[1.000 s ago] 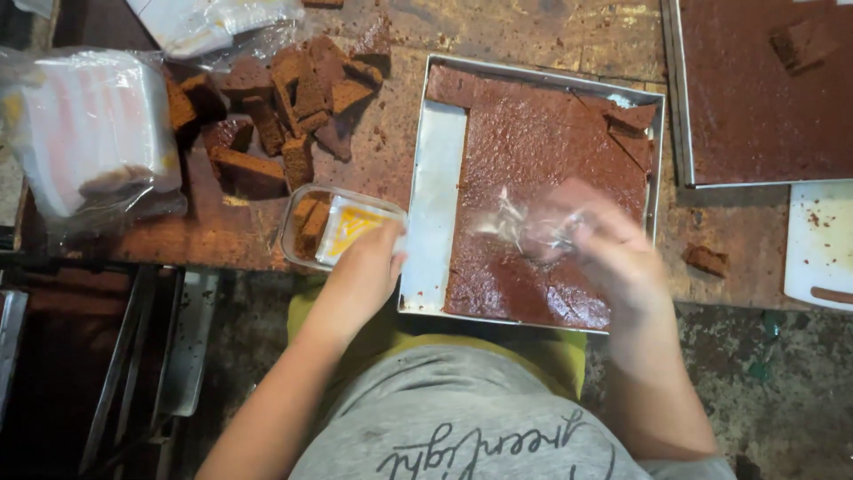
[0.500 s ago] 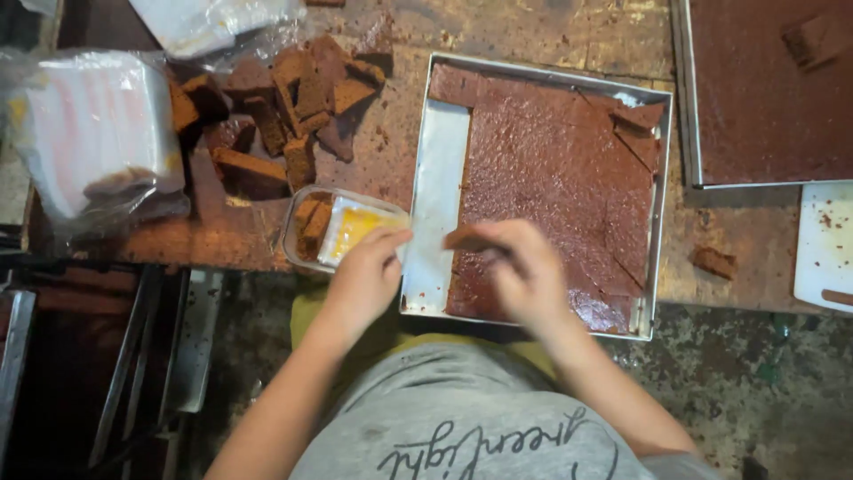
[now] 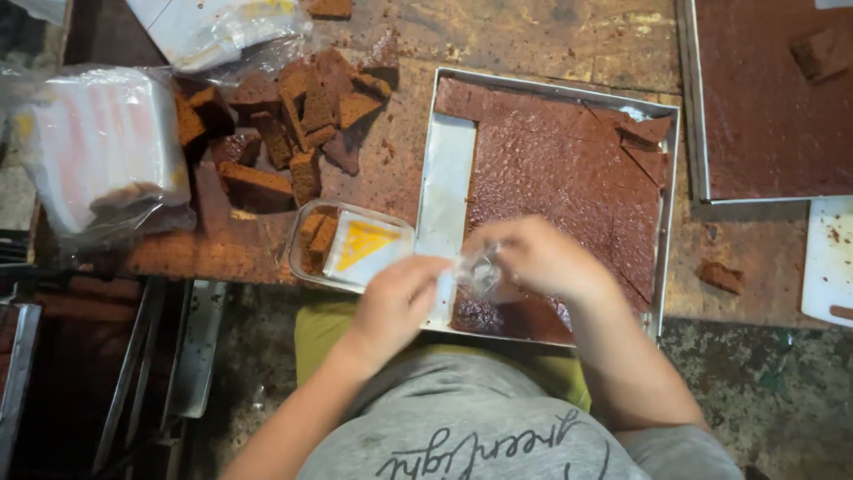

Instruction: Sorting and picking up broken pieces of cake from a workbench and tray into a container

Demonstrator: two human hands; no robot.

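Both my hands meet over the near left corner of a square metal tray (image 3: 444, 169) that holds a slab of brown cake (image 3: 569, 169). My left hand (image 3: 395, 302) and my right hand (image 3: 533, 258) pinch a small clear plastic wrapper (image 3: 480, 271) between them. Just left of my left hand sits a clear plastic box (image 3: 306, 258) with brown cake pieces and a yellow and white card (image 3: 360, 244) inside.
A heap of cut brown cake pieces (image 3: 293, 124) lies on the worn wooden table (image 3: 533, 36). A stack of clear plastic bags (image 3: 98, 151) sits at the left. A second tray of brown cake (image 3: 773, 98) is at the right, with a white board (image 3: 831, 258) below it.
My right hand has come left across the tray with the clear wrapper, from its right side to its near left corner. My left hand has left the box and now meets it.
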